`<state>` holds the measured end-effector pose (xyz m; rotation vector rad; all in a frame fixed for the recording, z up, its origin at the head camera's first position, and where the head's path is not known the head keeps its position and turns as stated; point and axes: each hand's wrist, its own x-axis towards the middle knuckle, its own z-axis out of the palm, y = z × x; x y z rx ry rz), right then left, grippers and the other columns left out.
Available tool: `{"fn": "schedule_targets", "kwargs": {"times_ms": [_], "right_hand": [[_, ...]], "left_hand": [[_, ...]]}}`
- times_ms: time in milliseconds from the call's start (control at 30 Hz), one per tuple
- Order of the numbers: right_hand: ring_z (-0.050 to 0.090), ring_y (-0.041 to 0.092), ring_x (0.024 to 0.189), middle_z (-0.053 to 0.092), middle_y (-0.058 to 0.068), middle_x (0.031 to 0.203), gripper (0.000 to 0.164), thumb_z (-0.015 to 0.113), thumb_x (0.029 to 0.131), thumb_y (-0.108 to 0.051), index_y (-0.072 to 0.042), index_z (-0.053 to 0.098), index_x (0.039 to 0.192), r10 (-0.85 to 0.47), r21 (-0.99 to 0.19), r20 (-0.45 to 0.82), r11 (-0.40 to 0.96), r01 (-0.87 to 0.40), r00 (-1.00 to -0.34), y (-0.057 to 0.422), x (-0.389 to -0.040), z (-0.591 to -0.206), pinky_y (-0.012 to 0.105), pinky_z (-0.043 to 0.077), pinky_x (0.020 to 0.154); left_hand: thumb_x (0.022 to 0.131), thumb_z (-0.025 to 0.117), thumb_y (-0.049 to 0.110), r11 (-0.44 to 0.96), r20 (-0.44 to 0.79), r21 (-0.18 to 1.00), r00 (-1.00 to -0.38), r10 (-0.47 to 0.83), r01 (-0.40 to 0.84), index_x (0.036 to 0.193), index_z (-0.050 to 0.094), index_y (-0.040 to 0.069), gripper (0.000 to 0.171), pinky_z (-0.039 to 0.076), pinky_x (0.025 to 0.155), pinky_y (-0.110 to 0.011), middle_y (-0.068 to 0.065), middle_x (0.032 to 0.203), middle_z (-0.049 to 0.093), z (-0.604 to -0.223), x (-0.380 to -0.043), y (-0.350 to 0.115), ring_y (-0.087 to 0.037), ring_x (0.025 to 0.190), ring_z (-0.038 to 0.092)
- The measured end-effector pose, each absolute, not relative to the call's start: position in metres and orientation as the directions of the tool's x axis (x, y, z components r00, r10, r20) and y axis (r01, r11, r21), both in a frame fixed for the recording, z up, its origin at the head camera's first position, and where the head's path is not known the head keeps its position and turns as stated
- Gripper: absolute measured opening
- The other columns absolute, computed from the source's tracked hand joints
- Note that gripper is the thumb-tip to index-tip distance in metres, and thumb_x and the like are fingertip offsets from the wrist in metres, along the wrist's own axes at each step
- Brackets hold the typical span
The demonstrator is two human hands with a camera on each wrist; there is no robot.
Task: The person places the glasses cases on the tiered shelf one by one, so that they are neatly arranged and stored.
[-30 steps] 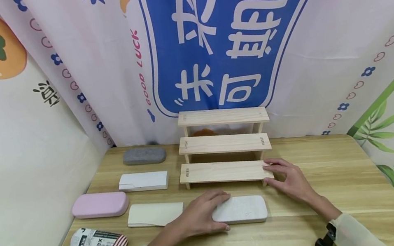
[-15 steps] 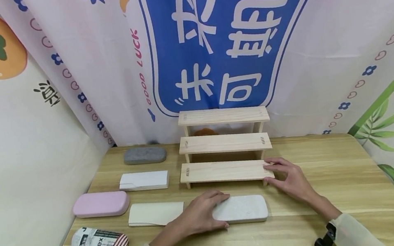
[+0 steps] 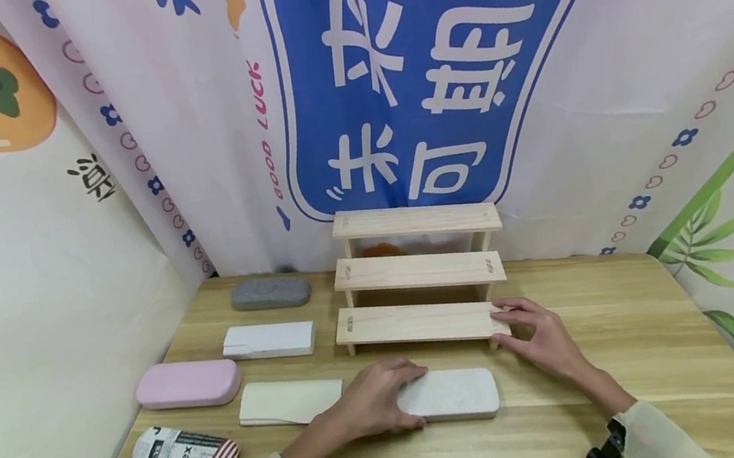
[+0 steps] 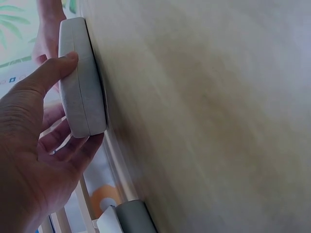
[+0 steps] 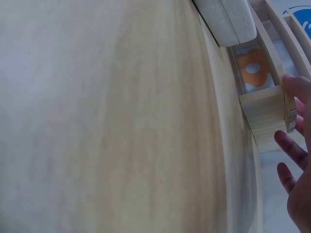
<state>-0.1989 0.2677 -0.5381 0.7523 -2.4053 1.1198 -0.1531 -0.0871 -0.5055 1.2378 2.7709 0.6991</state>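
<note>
On the table lies a whitish glasses case (image 3: pixel 454 394), its seam visible in the left wrist view. My left hand (image 3: pixel 378 404) grips this case at its left end, thumb on the near side and fingers on the far side. Behind it stands a three-tier wooden display rack (image 3: pixel 421 322) with bare shelves. My right hand (image 3: pixel 542 333) holds the right end of the lowest shelf, thumb at the front edge. In the right wrist view the thumb touches the shelf board (image 5: pixel 290 109), while two fingers stand apart from it.
To the left lie a grey case (image 3: pixel 270 293), a white case (image 3: pixel 269 341), a pink case (image 3: pixel 189 384), a cream folding case (image 3: pixel 290 400) and a printed case (image 3: pixel 186 456). A printed curtain (image 3: pixel 221 124) hangs behind the wooden table (image 3: pixel 633 349).
The head view has shifted very slightly. Both hands, the white case and the rack stay in place.
</note>
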Motion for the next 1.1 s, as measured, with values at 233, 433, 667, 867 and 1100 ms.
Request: {"fn": "schedule_targets", "kwargs": {"times_ms": [233, 433, 667, 867, 1100], "right_hand": [[0.064, 0.039, 0.123, 0.070, 0.018, 0.132, 0.038, 0.091, 0.079, 0.000, -0.001, 0.080, 0.116, -0.314, -0.578, 0.549, 0.528, -0.623, -0.775, 0.267, -0.199, -0.538, 0.010, 0.038, 0.111], [0.064, 0.039, 0.124, 0.070, 0.018, 0.132, 0.038, 0.091, 0.080, -0.001, -0.002, 0.080, 0.117, -0.312, -0.582, 0.546, 0.526, -0.620, -0.778, 0.267, -0.199, -0.538, 0.010, 0.038, 0.111], [0.065, 0.036, 0.125, 0.070, 0.016, 0.133, 0.039, 0.091, 0.080, -0.002, -0.003, 0.080, 0.117, -0.312, -0.590, 0.535, 0.528, -0.611, -0.785, 0.267, -0.198, -0.537, 0.011, 0.039, 0.111], [0.065, 0.038, 0.124, 0.070, 0.017, 0.132, 0.039, 0.091, 0.079, -0.001, -0.002, 0.080, 0.117, -0.310, -0.590, 0.535, 0.528, -0.611, -0.786, 0.266, -0.198, -0.536, 0.010, 0.037, 0.112], [0.065, 0.038, 0.122, 0.071, 0.017, 0.131, 0.038, 0.091, 0.079, 0.000, -0.002, 0.080, 0.116, -0.307, -0.585, 0.547, 0.525, -0.618, -0.779, 0.267, -0.200, -0.538, 0.010, 0.037, 0.112]], "left_hand": [[0.077, 0.096, 0.039, 0.588, 0.128, 0.423, -0.687, 0.715, 0.690, 0.139, 0.069, 0.008, 0.074, 0.057, 0.101, -0.029, -0.006, 0.133, 0.071, -0.504, -0.153, -0.089, -0.019, 0.120, 0.069], [0.077, 0.096, 0.037, 0.575, 0.138, 0.436, -0.683, 0.718, 0.692, 0.138, 0.070, 0.007, 0.073, 0.058, 0.099, -0.030, -0.006, 0.132, 0.072, -0.502, -0.154, -0.092, -0.020, 0.119, 0.070], [0.077, 0.096, 0.036, 0.579, 0.161, 0.428, -0.689, 0.707, 0.694, 0.139, 0.069, 0.009, 0.073, 0.059, 0.096, -0.030, -0.007, 0.132, 0.071, -0.492, -0.157, -0.096, -0.020, 0.116, 0.071], [0.078, 0.094, 0.039, 0.579, 0.176, 0.407, -0.683, 0.709, 0.706, 0.139, 0.070, 0.010, 0.072, 0.060, 0.089, -0.031, -0.004, 0.129, 0.072, -0.480, -0.165, -0.098, -0.018, 0.113, 0.071], [0.075, 0.095, 0.038, 0.562, 0.222, 0.404, -0.673, 0.705, 0.722, 0.136, 0.072, 0.010, 0.071, 0.060, 0.085, -0.027, -0.005, 0.127, 0.074, -0.470, -0.174, -0.102, -0.018, 0.108, 0.073]]}}
